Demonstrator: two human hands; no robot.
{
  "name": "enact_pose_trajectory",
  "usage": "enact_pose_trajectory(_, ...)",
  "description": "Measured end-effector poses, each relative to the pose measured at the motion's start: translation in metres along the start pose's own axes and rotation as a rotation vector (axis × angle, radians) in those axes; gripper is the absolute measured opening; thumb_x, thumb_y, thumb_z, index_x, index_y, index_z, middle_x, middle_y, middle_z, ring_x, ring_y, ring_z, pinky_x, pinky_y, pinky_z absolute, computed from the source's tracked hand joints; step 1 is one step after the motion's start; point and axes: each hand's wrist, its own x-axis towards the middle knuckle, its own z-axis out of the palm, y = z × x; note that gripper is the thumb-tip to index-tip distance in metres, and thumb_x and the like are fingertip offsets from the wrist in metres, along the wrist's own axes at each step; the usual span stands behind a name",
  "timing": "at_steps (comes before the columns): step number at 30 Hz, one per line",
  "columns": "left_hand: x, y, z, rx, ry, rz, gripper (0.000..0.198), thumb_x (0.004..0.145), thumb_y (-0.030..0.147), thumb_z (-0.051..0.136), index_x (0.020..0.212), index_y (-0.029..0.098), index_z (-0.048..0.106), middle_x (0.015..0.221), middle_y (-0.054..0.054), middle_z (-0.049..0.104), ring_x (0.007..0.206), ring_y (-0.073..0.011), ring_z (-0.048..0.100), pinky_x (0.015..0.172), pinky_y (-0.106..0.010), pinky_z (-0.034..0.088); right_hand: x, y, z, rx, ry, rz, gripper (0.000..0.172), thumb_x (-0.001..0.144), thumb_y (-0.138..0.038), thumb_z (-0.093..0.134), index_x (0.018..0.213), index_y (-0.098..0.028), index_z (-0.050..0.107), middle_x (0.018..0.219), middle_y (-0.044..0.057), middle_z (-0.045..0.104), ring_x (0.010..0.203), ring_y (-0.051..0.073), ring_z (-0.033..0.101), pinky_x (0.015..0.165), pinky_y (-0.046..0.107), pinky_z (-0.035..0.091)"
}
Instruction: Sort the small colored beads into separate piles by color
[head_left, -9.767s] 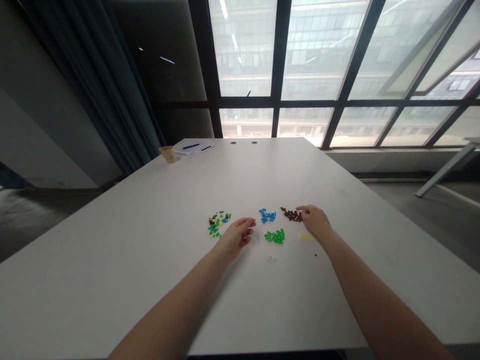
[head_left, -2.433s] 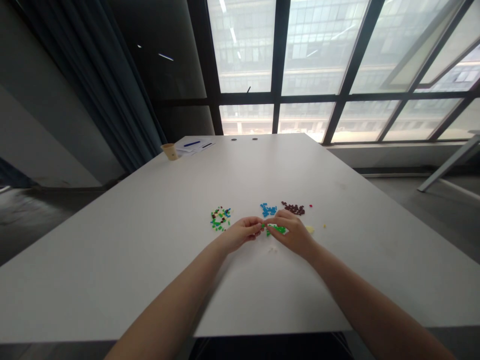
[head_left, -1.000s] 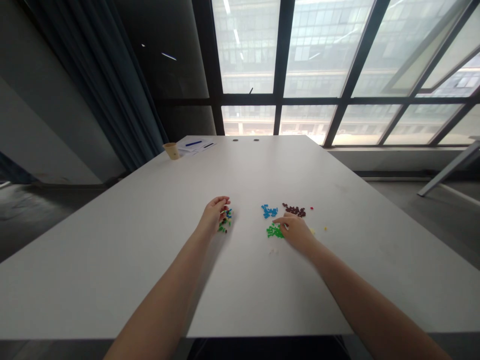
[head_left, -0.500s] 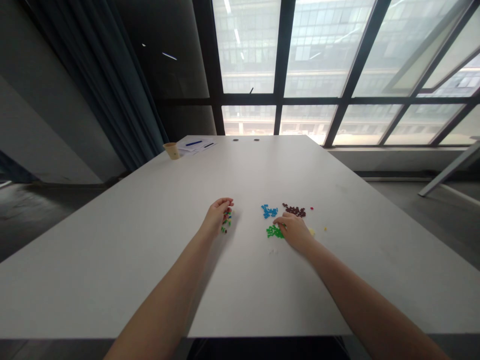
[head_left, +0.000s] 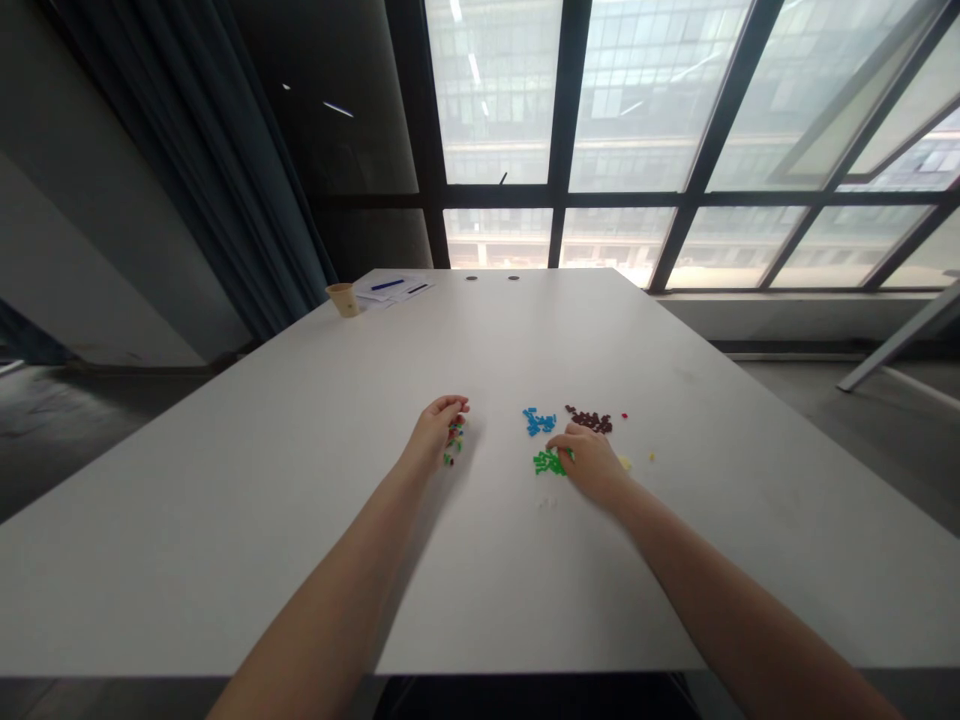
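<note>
I watch remotely: left hand [head_left: 441, 430] bunched over mixed pile [head_left: 454, 440], mid-frame; right hand [head_left: 591, 457] curled over green pile [head_left: 548, 463], right of centre — cannot tell whether either grips anything. Blue pile [head_left: 538, 422], brown pile [head_left: 592, 419] sit apart on worktop [head_left: 480, 580], presumably so colours don't mingle. I count one mixed pile, one green, one blue, one brown; one stray red piece [head_left: 624, 415], one stray yellow piece [head_left: 652, 456]. Pieces within piles — too small to count.

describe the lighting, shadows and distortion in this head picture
Head view: windows bright and washed pale, curtain dim; head view: soft shadow on the table beside the left arm, white pieces faint against the surface; head view: the scene looks stretched toward the edges.
</note>
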Motion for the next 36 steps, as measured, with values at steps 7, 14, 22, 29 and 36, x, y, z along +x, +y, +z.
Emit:
enact_pose_trajectory(7, 0.002, -0.004, 0.000, 0.022, 0.002, 0.017, 0.023, 0.055, 0.029, 0.062, 0.074, 0.017, 0.059, 0.073, 0.000, 0.058, 0.052, -0.0052, 0.049, 0.043, -0.015, 0.031, -0.001, -0.004, -0.004, 0.037, 0.050, 0.009, 0.020, 0.081, -0.028, 0.047, 0.082, -0.024, 0.067, 0.079, 0.002, 0.058, 0.075, 0.013, 0.053, 0.069, 0.025, 0.033)
enact_pose_trajectory(14, 0.003, -0.005, -0.001, 0.017, 0.002, 0.014, 0.023, 0.055, 0.029, 0.062, 0.075, 0.017, 0.059, 0.074, 0.000, 0.058, 0.053, -0.0048, 0.049, 0.043, -0.015, 0.032, 0.004, -0.003, 0.005, -0.043, 0.022, 0.019, 0.019, 0.081, -0.031, 0.048, 0.078, -0.023, 0.066, 0.083, 0.003, 0.059, 0.077, 0.014, 0.052, 0.068, 0.026, 0.032)
enact_pose_trajectory(22, 0.003, -0.004, 0.000, 0.028, 0.014, 0.019, 0.023, 0.054, 0.029, 0.061, 0.074, 0.017, 0.058, 0.072, 0.000, 0.058, 0.050, -0.0050, 0.047, 0.042, -0.016, 0.029, 0.006, -0.005, 0.004, -0.155, 0.057, 0.007, 0.022, 0.081, -0.030, 0.049, 0.073, -0.024, 0.068, 0.081, 0.004, 0.060, 0.079, 0.017, 0.052, 0.070, 0.030, 0.031)
enact_pose_trajectory(29, 0.008, -0.007, -0.003, 0.053, 0.031, 0.040, 0.021, 0.056, 0.029, 0.060, 0.074, 0.018, 0.058, 0.072, 0.000, 0.058, 0.052, -0.0058, 0.048, 0.042, -0.016, 0.031, 0.008, -0.006, 0.002, -0.202, 0.060, 0.044, 0.022, 0.083, -0.029, 0.047, 0.075, -0.023, 0.067, 0.082, 0.004, 0.060, 0.079, 0.017, 0.052, 0.068, 0.029, 0.030)
enact_pose_trajectory(36, 0.016, -0.012, -0.011, 0.281, 0.105, 0.288, 0.009, 0.063, 0.024, 0.056, 0.069, 0.019, 0.060, 0.069, -0.002, 0.057, 0.057, -0.0108, 0.047, 0.048, -0.020, 0.034, 0.007, -0.005, 0.003, -0.126, 0.071, 0.017, 0.020, 0.083, -0.027, 0.047, 0.080, -0.025, 0.067, 0.080, 0.003, 0.060, 0.077, 0.016, 0.052, 0.068, 0.028, 0.030)
